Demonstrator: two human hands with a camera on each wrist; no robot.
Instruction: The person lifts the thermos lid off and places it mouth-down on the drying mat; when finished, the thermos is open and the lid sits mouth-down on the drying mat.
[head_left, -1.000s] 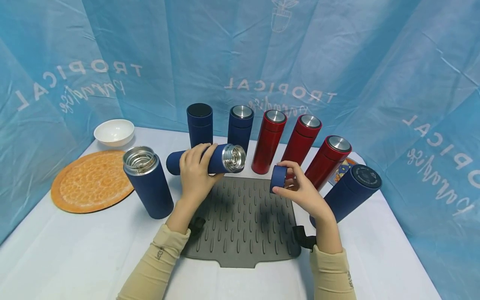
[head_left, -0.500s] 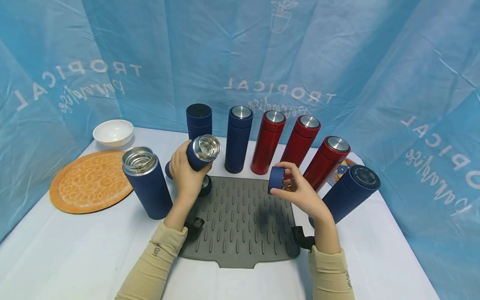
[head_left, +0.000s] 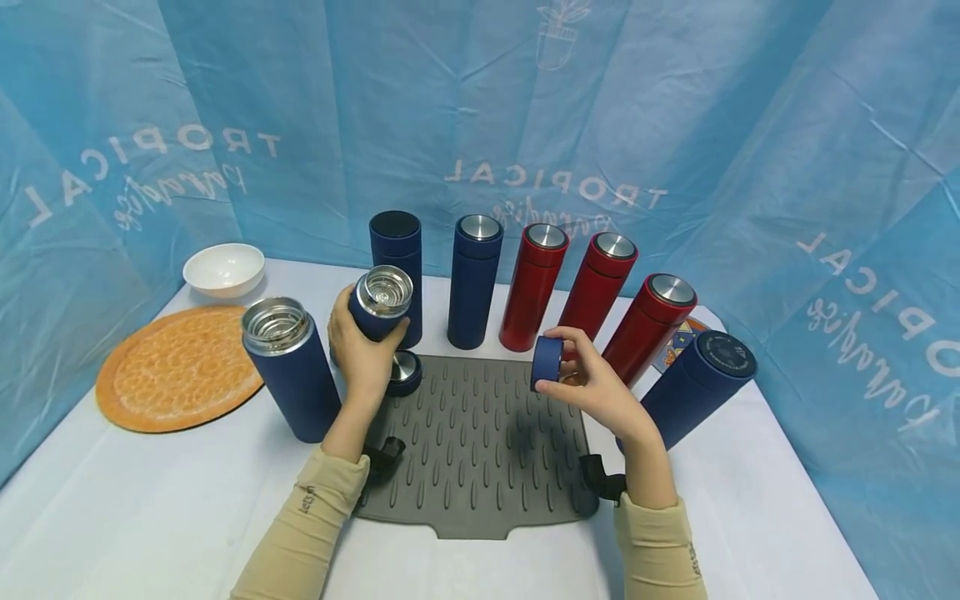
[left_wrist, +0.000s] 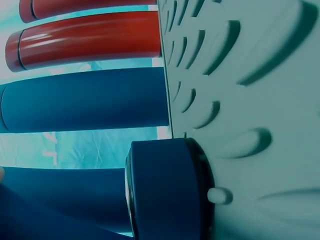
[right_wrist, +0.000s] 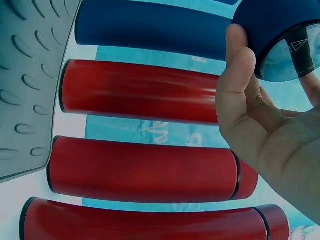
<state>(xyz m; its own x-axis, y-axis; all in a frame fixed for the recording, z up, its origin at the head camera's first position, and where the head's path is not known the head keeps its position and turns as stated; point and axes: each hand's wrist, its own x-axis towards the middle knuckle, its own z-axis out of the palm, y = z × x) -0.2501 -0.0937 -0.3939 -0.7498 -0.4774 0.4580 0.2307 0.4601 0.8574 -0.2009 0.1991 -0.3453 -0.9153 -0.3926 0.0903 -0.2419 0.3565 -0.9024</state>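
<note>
In the head view my left hand [head_left: 360, 354] grips an uncapped blue thermos bottle [head_left: 378, 312], its steel mouth facing up and slightly tilted. Between the thumb and fingers of my right hand [head_left: 588, 379] is a blue thermos lid [head_left: 547, 362], held on its side above the grey ridged mat [head_left: 480, 450]. The right wrist view shows this lid [right_wrist: 285, 30] with a clear part at its edge. Another blue lid [head_left: 406, 372] with a silver top rests at the mat's far left corner, just below my left hand. Left of that hand stands a wider uncapped blue thermos [head_left: 296, 387].
Behind the mat stand a black-topped blue thermos [head_left: 401, 250], a silver-topped blue thermos [head_left: 475, 292] and red thermoses [head_left: 532, 292]. A capped blue thermos [head_left: 690, 387] stands right. An orange round mat [head_left: 176, 367] and white bowl [head_left: 223, 271] are left. A blue curtain [head_left: 420, 100] hangs behind.
My left hand has turned its thermos from lying sideways to mouth-up and moved it left, uncovering the lid on the mat. My right hand has barely moved with its lid.
</note>
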